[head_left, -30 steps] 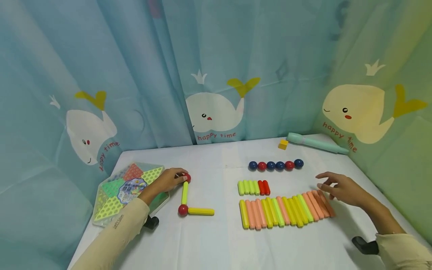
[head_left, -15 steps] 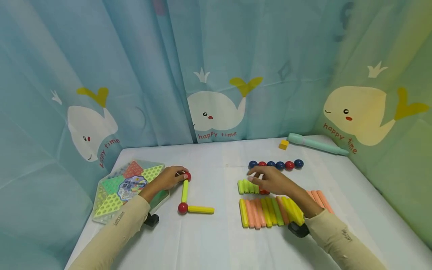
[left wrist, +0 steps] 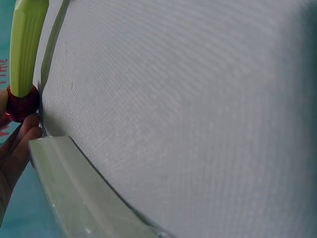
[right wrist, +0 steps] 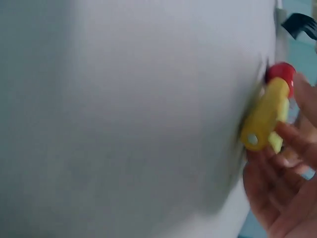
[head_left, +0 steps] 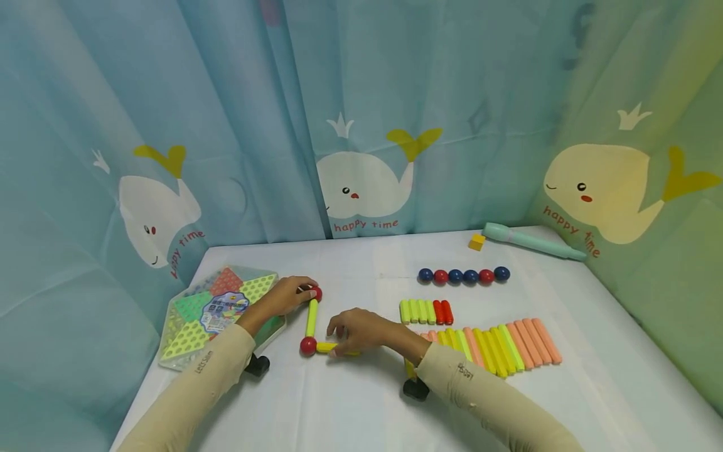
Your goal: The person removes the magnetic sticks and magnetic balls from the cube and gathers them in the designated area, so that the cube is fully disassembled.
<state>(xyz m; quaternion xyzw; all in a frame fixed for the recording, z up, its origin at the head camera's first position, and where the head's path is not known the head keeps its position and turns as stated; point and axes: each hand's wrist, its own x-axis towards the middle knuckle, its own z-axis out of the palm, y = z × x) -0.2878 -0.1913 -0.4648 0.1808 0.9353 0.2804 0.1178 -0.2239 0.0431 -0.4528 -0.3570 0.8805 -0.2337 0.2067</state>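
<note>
My left hand [head_left: 289, 296] pinches a red ball [head_left: 317, 293] between thumb and fingers; the left wrist view shows the ball [left wrist: 22, 104] at the end of a light green rod [left wrist: 26, 47]. That rod runs down to a second red ball [head_left: 308, 346], from which a yellow rod [head_left: 326, 347] points right, so the pieces form an L. Over the yellow rod's free end is my right hand [head_left: 361, 331], fingers apart and partly covering it. In the right wrist view, the yellow rod [right wrist: 265, 116] shows a shiny dot on its end, with the loosely bent fingers around it.
Under my right forearm runs a row of yellow, green and pink rods [head_left: 494, 351]. Behind it lie short green and red rods [head_left: 425, 312], then blue and red balls [head_left: 471, 276]. A clear case [head_left: 186, 351] stands left; a yellow cube [head_left: 477, 242] and a teal tapered tube [head_left: 533, 242] lie at the back.
My right hand has swept left from the right end of the rod row, past the short rods, to the yellow rod of the L. The left hand stays on its red ball.
</note>
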